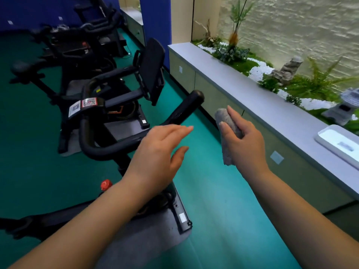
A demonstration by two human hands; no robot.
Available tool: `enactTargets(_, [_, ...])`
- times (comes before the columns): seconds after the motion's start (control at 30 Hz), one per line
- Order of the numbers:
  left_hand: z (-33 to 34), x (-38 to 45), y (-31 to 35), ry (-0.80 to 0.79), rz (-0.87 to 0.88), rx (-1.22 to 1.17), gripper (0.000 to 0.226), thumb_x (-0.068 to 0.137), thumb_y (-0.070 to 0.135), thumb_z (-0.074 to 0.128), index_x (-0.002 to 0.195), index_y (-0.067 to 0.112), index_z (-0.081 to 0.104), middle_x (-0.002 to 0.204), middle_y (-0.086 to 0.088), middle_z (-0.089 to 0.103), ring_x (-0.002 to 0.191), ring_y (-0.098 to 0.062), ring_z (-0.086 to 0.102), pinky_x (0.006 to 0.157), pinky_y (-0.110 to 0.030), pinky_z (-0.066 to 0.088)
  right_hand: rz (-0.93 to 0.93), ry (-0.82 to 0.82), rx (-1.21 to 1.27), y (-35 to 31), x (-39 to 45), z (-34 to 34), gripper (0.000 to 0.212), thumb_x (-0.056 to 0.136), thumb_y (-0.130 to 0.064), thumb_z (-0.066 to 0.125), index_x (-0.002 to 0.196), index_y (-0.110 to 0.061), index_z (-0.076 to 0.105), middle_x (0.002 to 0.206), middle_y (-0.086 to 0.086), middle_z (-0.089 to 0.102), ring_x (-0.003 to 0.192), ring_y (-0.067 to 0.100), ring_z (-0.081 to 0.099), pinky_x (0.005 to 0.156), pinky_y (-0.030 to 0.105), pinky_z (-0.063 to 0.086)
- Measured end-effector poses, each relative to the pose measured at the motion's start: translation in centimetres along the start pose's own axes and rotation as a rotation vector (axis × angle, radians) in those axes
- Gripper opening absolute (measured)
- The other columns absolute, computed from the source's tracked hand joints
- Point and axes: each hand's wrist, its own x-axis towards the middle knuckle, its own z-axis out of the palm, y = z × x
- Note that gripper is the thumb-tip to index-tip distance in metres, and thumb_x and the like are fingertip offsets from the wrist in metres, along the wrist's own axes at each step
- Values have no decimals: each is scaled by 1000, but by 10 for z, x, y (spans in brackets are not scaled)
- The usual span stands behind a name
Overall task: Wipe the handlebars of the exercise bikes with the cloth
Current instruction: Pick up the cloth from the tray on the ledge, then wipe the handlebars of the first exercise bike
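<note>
The nearest exercise bike's black handlebar (184, 109) rises toward the upper right, its curved grip bending down and left below. My left hand (159, 150) hovers over the bar's lower part with fingers straight and holds nothing. My right hand (244, 140) holds a folded grey cloth (225, 123) to the right of the handlebar, apart from it. The cloth hangs down below my palm. A black tablet holder (152, 70) stands on the bike behind.
More black bikes (81, 47) line the teal floor to the upper left. A grey ledge (252, 98) with cabinets runs along the right, with plants and stones behind it. A white tray (338, 142) lies on the ledge. A red knob (105, 184) sits on the near bike's frame.
</note>
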Motion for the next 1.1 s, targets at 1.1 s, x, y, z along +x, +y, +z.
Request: enactTargets(1.1, [-30,146,-150,-131,722,-66,34,80,20,73,114,18,69,116,0,68,101,-28,57,89,-38,44,-261,477,-709,-82,4,99,40,87,-26,64,127,-19,61,91,5,51,83,24,50,69,40,46])
